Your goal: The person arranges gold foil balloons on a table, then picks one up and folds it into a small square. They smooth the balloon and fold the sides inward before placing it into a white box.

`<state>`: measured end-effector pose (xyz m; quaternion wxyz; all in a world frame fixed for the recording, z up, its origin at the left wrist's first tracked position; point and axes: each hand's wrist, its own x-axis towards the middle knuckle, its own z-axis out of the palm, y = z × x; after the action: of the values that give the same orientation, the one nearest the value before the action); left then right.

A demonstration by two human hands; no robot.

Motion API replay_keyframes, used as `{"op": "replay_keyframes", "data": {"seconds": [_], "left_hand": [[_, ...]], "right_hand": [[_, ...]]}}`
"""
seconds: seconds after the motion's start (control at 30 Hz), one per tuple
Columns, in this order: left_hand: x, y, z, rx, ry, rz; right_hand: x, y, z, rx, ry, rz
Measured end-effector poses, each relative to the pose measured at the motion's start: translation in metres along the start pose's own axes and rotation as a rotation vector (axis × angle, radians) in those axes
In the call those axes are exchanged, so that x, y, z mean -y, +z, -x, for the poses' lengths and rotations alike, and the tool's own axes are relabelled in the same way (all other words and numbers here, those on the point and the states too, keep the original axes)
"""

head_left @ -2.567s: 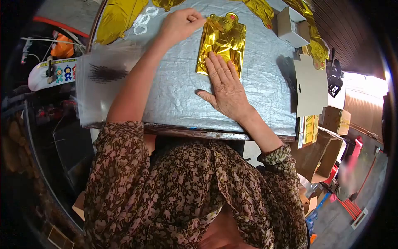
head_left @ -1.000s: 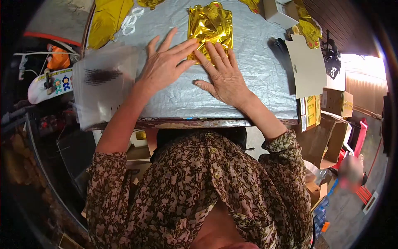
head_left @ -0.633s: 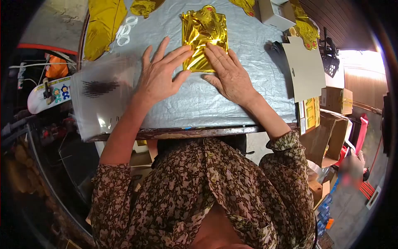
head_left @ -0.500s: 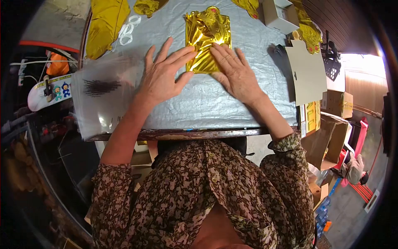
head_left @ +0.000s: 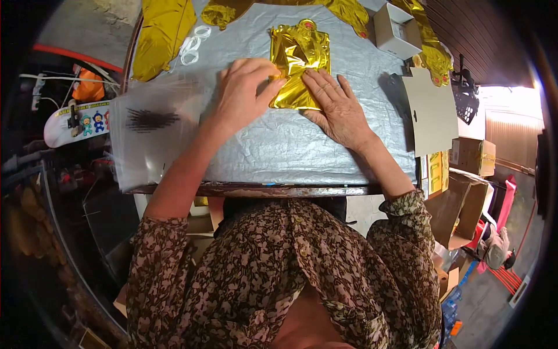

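Note:
A shiny gold foil piece (head_left: 299, 55), folded into a flat rectangle and looking like a deflated foil balloon, lies on the grey-blue sheet (head_left: 261, 151). At its left edge my left hand (head_left: 247, 90) has curled fingers, with thumb and forefinger closing on the foil. My right hand (head_left: 340, 113) lies flat on the lower right part, fingers stretched out and pressing it down. A bump with a red spot shows at the foil's top end.
Clear plastic bags (head_left: 131, 157) with a bundle of dark thin strips (head_left: 152, 120) lie at the left. White coiled cord (head_left: 192, 46) sits behind them. More gold foil (head_left: 165, 38) lies along the back. A white box (head_left: 398, 32) and grey card (head_left: 430, 113) are at the right.
My left hand has gone from lying spread beside the foil to curled fingers pinching its left edge. My right hand stays flat on the foil. The whole view has shifted slightly.

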<state>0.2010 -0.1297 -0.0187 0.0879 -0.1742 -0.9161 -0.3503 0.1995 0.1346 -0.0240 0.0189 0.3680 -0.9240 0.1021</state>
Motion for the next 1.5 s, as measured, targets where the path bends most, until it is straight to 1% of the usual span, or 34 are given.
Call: {"op": "replay_keyframes", "data": {"seconds": [0.03,0.1,0.13,0.2,0.23,0.27,0.3,0.33,0.37,0.4,0.43,0.47,0.5,0.57,0.6,0.67,0.7,0.77,0.8,0.83,0.9,0.93,0.97,1.03,1.1,1.13,1.2,1.27,1.33,1.4,1.43,1.5], "left_hand": [[-0.005,0.002,-0.002,-0.002,0.003,-0.003],[-0.017,0.01,-0.005,-0.068,-0.069,0.149],[-0.021,0.016,-0.004,-0.067,-0.062,0.148],[-0.029,0.029,-0.003,0.001,-0.025,-0.072],[-0.035,0.03,-0.008,0.104,-0.146,-0.148],[-0.032,0.029,-0.01,0.101,-0.142,-0.15],[-0.025,0.026,-0.013,0.088,-0.006,-0.203],[-0.018,0.023,-0.016,0.076,0.127,-0.255],[-0.011,0.019,-0.02,0.075,0.129,-0.255],[-0.004,0.015,-0.024,0.1,0.202,-0.216],[-0.002,0.013,-0.027,0.127,0.274,-0.177],[-0.003,0.012,-0.028,0.125,0.276,-0.182],[-0.004,0.011,-0.03,0.122,0.286,-0.232],[-0.01,0.011,-0.03,0.12,0.303,-0.284],[-0.015,0.011,-0.03,0.143,0.278,-0.32],[-0.022,0.013,-0.031,0.159,0.253,-0.36],[-0.022,0.014,-0.03,0.173,0.242,-0.347],[-0.019,0.013,-0.027,0.189,0.216,-0.331],[-0.015,0.012,-0.03,0.206,0.242,-0.333],[-0.011,0.011,-0.032,0.223,0.272,-0.334],[-0.009,0.008,-0.037,0.225,0.293,-0.319],[-0.008,0.006,-0.04,0.232,0.312,-0.302],[-0.008,0.007,-0.043,0.233,0.317,-0.299],[-0.006,0.008,-0.048,0.221,0.314,-0.384],[-0.002,0.006,-0.053,0.225,0.326,-0.388],[-0.001,0.005,-0.054,0.226,0.333,-0.392],[0.001,0.007,-0.051,0.201,0.326,-0.362],[0.008,0.009,-0.048,0.182,0.315,-0.333],[0.023,0.017,-0.046,0.081,0.352,-0.212],[0.031,0.019,-0.043,0.076,0.369,-0.158],[0.033,0.021,-0.04,0.061,0.382,-0.105],[0.032,0.023,-0.034,0.039,0.378,-0.069]], "right_hand": [[0.001,-0.001,0.0,-0.004,0.005,0.021],[0.009,-0.001,-0.001,-0.032,0.029,0.017],[0.014,-0.001,-0.003,-0.051,0.05,0.008],[0.018,-0.005,-0.007,-0.056,0.049,0.015],[0.02,-0.01,-0.01,-0.05,0.072,-0.02],[0.02,-0.018,-0.013,-0.045,0.095,-0.053],[0.016,-0.028,-0.017,-0.05,0.096,-0.049],[0.006,-0.039,-0.024,0.013,0.094,-0.151],[-0.004,-0.043,-0.032,0.077,0.09,-0.254],[-0.016,-0.04,-0.043,-0.069,0.156,-0.383],[-0.029,-0.045,-0.06,-0.098,0.145,-0.266],[-0.042,-0.05,-0.079,-0.128,0.133,-0.146],[-0.055,-0.046,-0.096,-0.132,0.131,-0.146],[-0.075,-0.031,-0.126,-0.325,-0.252,-0.01],[-0.088,-0.019,-0.14,-0.327,-0.25,-0.009],[-0.105,-0.006,-0.162,-0.121,-0.36,-0.057],[-0.111,-0.005,-0.165,-0.123,-0.367,-0.055],[-0.12,-0.005,-0.164,0.016,-0.285,-0.017],[-0.129,-0.005,-0.161,-0.034,-0.327,-0.016],[-0.13,-0.007,-0.154,-0.03,-0.329,-0.019],[-0.128,-0.021,-0.134,0.086,-0.172,-0.044],[-0.126,-0.024,-0.121,-0.005,-0.18,0.012],[-0.123,-0.029,-0.109,-0.006,-0.175,0.014],[-0.113,-0.036,-0.085,0.161,0.118,-0.179],[-0.089,-0.036,-0.054,0.1,0.256,-0.048],[-0.067,-0.041,-0.041,0.142,0.343,-0.06],[-0.04,-0.017,-0.009,0.074,0.386,-0.118],[0.024,-0.033,0.014,0.073,0.416,-0.334],[0.065,-0.031,0.026,0.075,0.411,-0.47],[0.085,-0.017,0.035,0.062,0.326,-0.616],[0.093,-0.022,0.037,0.037,0.279,-0.554],[0.08,-0.034,0.039,0.01,0.295,-0.574]]}}
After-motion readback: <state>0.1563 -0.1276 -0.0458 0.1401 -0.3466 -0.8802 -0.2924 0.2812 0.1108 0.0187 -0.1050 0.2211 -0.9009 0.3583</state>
